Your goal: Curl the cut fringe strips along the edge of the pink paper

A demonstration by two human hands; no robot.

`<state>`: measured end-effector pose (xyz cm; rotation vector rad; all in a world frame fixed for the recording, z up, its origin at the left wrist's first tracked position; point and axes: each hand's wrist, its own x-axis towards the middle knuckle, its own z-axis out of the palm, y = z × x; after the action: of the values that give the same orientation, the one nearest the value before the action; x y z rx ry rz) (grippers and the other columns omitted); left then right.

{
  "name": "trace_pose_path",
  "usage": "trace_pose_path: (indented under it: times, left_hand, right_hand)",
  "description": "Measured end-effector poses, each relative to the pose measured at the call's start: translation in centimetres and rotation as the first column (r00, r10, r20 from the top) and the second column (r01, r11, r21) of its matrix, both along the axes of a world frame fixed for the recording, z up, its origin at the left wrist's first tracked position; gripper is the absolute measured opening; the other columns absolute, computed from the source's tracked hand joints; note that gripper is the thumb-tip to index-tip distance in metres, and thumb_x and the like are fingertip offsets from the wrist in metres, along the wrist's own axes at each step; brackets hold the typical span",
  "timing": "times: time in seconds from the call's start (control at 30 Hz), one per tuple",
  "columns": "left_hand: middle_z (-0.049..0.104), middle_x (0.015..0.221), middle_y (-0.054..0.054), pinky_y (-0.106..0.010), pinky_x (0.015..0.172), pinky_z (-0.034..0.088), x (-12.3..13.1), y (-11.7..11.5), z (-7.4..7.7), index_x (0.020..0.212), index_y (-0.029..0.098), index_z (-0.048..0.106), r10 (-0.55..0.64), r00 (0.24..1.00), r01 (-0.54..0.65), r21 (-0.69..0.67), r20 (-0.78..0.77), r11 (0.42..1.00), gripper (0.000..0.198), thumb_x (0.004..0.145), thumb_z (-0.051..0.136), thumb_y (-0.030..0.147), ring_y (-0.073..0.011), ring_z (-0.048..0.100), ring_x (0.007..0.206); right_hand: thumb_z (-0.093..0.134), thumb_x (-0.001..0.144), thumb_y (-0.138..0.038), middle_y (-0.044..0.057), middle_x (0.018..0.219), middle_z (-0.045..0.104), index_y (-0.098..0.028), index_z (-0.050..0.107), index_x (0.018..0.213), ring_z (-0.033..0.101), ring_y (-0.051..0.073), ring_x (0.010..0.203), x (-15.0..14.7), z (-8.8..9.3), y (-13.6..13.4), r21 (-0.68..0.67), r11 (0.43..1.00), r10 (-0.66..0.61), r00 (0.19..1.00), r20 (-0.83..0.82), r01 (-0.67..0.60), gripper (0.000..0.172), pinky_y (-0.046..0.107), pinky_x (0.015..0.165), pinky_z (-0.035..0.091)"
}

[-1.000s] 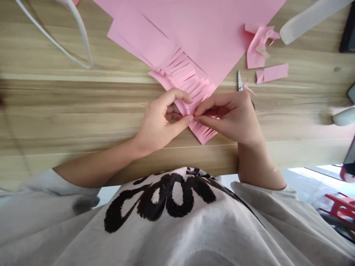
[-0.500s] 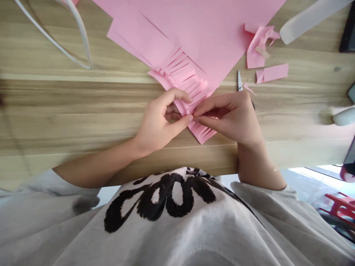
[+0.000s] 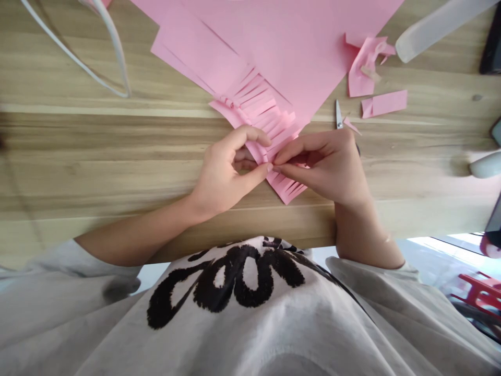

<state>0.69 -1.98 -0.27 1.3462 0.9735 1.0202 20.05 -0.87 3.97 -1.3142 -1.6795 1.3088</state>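
The left hand [image 3: 223,175] and right hand [image 3: 321,167] pinch a fringed pink paper strip [image 3: 258,112] tightly between fingertips, with small scissors [image 3: 338,115] just beyond the right hand on a woodgrain table [image 3: 97,156].

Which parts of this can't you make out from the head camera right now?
All in the head view:
Pinched part of the fringed pink paper: hidden by the fingers of the left hand and right hand.
Rest of the scissors: hidden by the right hand.
Far end of the pink sheet: cut off by the top edge.
Dark object: cut off by the right edge, kind unclear.
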Motion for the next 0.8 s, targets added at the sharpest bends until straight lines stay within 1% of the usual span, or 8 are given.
trace_pose_path:
  times: [0.23, 0.4, 0.53, 0.67, 0.8]
  left_hand:
    - [0.071, 0.105, -0.002, -0.022, 0.066, 0.060, -0.05, 0.02, 0.04, 0.105, 0.020, 0.065, -0.002, 1.000, 0.003, -0.022, 0.027, 1.000, 0.030, 0.078, 0.073, 0.010, -0.0087, 0.068, 0.072]
    - [0.070, 0.105, -0.002, -0.023, 0.068, 0.061, -0.05, 0.08, -0.05, 0.106, 0.019, 0.065, -0.009, 0.999, 0.009, 0.005, 0.039, 1.000, 0.031, 0.078, 0.074, 0.010, -0.0086, 0.068, 0.072]
    - [0.071, 0.105, -0.002, -0.024, 0.070, 0.062, -0.03, 0.05, 0.05, 0.105, 0.020, 0.065, -0.006, 1.000, 0.006, -0.016, 0.016, 1.000, 0.028, 0.079, 0.073, 0.012, -0.0098, 0.069, 0.074]
    - [0.071, 0.105, -0.002, -0.025, 0.072, 0.063, -0.06, 0.05, 0.24, 0.105, 0.020, 0.064, -0.011, 1.000, 0.011, -0.014, -0.001, 1.000, 0.027, 0.081, 0.073, 0.016, -0.0107, 0.070, 0.075]
    - [0.070, 0.104, -0.002, -0.027, 0.074, 0.065, -0.02, 0.00, 0.34, 0.105, 0.020, 0.064, -0.012, 1.000, 0.012, 0.000, -0.009, 1.000, 0.023, 0.083, 0.074, 0.020, -0.0119, 0.071, 0.076]
  right_hand:
    - [0.078, 0.073, -0.005, 0.001, 0.072, 0.077, -0.018, 0.075, 0.070, 0.069, 0.012, 0.065, 0.02, -0.01, 0.01, -0.004, 1.000, 0.008, 1.000, -0.012, -0.008, 0.014, 0.025, 0.060, 0.056]
    - [0.081, 0.074, -0.008, 0.000, 0.071, 0.075, -0.018, 0.075, 0.071, 0.067, 0.011, 0.065, 0.07, -0.11, -0.05, -0.020, 1.000, 0.006, 1.000, -0.026, -0.007, 0.012, 0.025, 0.061, 0.055]
    - [0.087, 0.072, -0.016, 0.000, 0.070, 0.075, -0.018, 0.074, 0.070, 0.066, 0.012, 0.064, 0.00, -0.09, -0.03, -0.025, 1.000, -0.002, 1.000, -0.023, 0.002, 0.013, 0.027, 0.060, 0.055]
    - [0.087, 0.074, -0.023, 0.001, 0.071, 0.074, -0.018, 0.073, 0.069, 0.066, 0.013, 0.065, -0.08, -0.02, -0.06, -0.037, 0.999, 0.006, 1.000, -0.007, -0.006, 0.016, 0.029, 0.060, 0.055]
    - [0.085, 0.075, -0.018, 0.001, 0.071, 0.074, -0.018, 0.072, 0.069, 0.066, 0.013, 0.065, -0.06, -0.05, -0.08, -0.038, 0.999, 0.013, 1.000, -0.009, -0.013, 0.014, 0.029, 0.059, 0.054]
